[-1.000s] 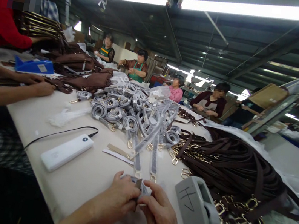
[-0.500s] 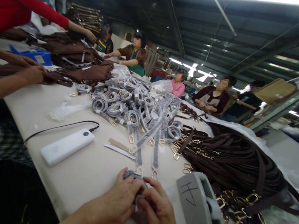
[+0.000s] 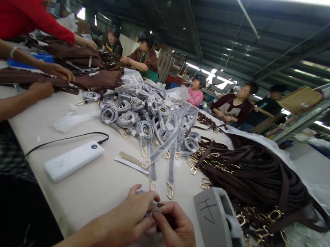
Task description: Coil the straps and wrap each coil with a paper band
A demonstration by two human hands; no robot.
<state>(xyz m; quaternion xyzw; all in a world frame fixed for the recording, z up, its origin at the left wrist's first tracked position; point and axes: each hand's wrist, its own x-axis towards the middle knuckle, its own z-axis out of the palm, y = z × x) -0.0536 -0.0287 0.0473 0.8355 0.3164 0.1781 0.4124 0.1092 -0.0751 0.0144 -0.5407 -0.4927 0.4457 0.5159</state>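
Close to the table's near edge, my left hand (image 3: pixel 125 224) is closed around a coiled strap (image 3: pixel 141 191) in cloudy wrapping, mostly hidden by my fingers. My right hand (image 3: pixel 176 235) meets it from the right, thumb and forefinger pinched on the coil's edge at a small pale piece whose kind I cannot make out. Just beyond my fingers lie flat wrapped straps (image 3: pixel 172 169) with gold metal rings. Behind them is a heap of coiled, wrapped straps (image 3: pixel 127 119). A grey, tape-dispenser-like stand (image 3: pixel 213 228) with black handwriting is right of my right hand.
Unwrapped brown straps (image 3: pixel 269 179) with gold clips are heaped at right. A white power bank (image 3: pixel 73 161) with a black cable lies left, near paper strips (image 3: pixel 131 164). Co-workers' arms (image 3: pixel 13 104) handle brown bags (image 3: pixel 96 78) at far left; other people stand behind.
My fingers have shifted on the coil, and the right hand's pinch now sits at its upper edge. At left, the red-sleeved co-worker leans further in and another co-worker's hands have moved apart.
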